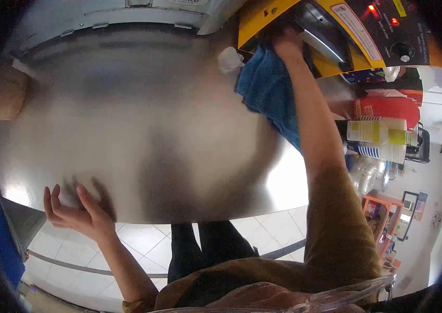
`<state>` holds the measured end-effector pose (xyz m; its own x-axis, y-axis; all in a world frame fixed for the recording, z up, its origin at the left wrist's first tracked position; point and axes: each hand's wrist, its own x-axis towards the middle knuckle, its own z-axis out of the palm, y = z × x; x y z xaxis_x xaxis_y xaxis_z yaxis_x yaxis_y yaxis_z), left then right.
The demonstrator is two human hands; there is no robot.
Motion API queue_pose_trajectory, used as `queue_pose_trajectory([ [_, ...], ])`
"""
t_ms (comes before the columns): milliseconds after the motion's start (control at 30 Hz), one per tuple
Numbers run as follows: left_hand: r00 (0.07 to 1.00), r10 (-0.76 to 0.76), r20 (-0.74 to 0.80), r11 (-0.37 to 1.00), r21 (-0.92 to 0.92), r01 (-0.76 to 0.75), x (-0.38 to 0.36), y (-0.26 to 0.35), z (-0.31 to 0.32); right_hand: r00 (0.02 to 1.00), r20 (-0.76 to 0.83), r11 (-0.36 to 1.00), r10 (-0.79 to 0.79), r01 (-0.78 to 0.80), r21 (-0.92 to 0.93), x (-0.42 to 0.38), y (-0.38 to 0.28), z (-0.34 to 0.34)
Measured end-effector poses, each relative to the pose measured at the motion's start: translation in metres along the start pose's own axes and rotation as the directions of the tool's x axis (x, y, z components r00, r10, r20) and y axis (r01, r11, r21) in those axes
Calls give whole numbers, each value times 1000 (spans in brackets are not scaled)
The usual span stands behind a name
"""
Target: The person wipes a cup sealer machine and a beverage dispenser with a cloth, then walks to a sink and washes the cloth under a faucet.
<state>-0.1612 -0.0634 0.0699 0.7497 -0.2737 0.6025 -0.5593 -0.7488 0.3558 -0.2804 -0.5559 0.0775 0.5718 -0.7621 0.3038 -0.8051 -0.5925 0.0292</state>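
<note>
My right hand (287, 46) reaches into the opening of a yellow and black machine (359, 39) at the upper right. A blue cloth (267, 83) is gripped in it and hangs down over the steel tabletop. The fingertips are hidden in the dark part of the machine. Over the front left edge of the table, my left hand (82, 214) holds nothing, its fingers curved and apart. Just left of the cloth lies a crumpled white piece (230, 60), perhaps paper or plastic.
The shiny steel table (127, 130) spreads out in front of me. A brown roll-like object (9, 94) stands at its left end. On the right are stacked cups (380, 138) and a red item (388, 108). Red lights and a knob (402, 51) show on the machine's panel.
</note>
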Motion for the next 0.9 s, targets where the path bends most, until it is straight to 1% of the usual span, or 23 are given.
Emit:
queue_pose_trajectory([
  [100,1000,-11,3,1000,17,11,0,-1,2,998,-36,998,44,-42,37,-1,16,-6],
  [200,998,12,68,999,45,-15,0,-4,-1,994,-109,986,-2,21,166,-1,3,-12],
  [267,997,-12,78,999,40,9,-2,-4,1,957,-233,977,-172,196,83,18,12,19],
  [300,996,-25,84,999,43,22,-3,-4,0,922,-287,959,-258,280,36,23,8,23],
  [400,997,-44,62,999,-9,45,0,6,-1,972,-162,969,-173,197,148,17,3,31],
  [500,996,-58,66,998,-33,60,0,5,-2,984,89,981,-156,145,127,-18,-6,-9],
  [600,994,-54,96,998,33,51,-2,0,-2,985,72,959,-159,137,248,-42,7,-15],
  [633,994,-54,96,998,27,51,-3,0,-2,985,11,977,-173,170,127,-34,11,-5],
  [700,995,-52,87,998,21,51,-2,0,-1,969,-111,971,-220,207,-116,-9,5,6],
  [800,995,-31,99,999,25,29,1,2,-3,949,-246,959,-198,240,153,9,-12,4],
  [900,997,3,83,999,44,-7,0,-2,0,963,-169,958,-211,238,160,11,-17,8],
])
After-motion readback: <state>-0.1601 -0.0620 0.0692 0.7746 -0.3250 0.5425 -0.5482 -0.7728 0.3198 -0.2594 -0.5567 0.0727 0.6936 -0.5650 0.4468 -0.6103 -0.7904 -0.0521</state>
